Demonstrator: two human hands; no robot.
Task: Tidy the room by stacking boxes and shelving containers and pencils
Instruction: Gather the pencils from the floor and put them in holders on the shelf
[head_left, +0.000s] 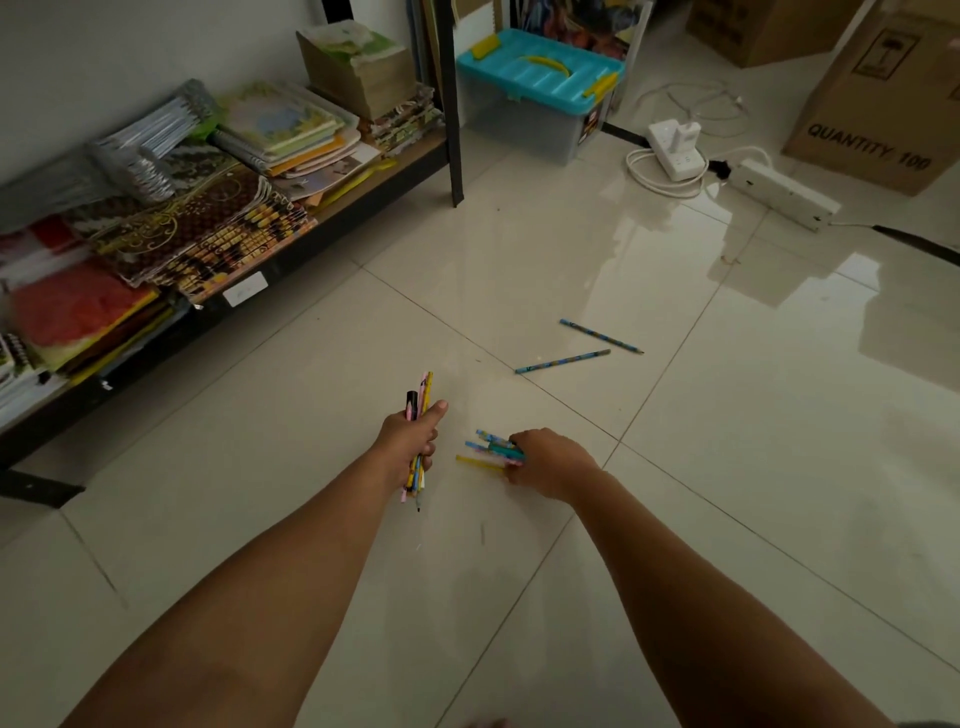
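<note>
My left hand (413, 434) grips a bundle of several pencils (423, 395) that stands roughly upright, tips poking out below the fist. Just to its right, my right hand (548, 460) is low over the tiled floor and curls round a second small bunch of pencils (485, 451) pointing left. Two blue pencils lie loose on the floor farther out, one (563, 360) nearer and one (601, 336) just behind it. A clear container with a turquoise lid (537, 78) stands on the floor beside the shelf (332, 213).
The low black shelf along the left wall carries stacks of notebooks (192, 228) and paper. Cardboard boxes (883, 93) stand at the back right. White power strips (782, 192) and cables lie on the floor in front of them.
</note>
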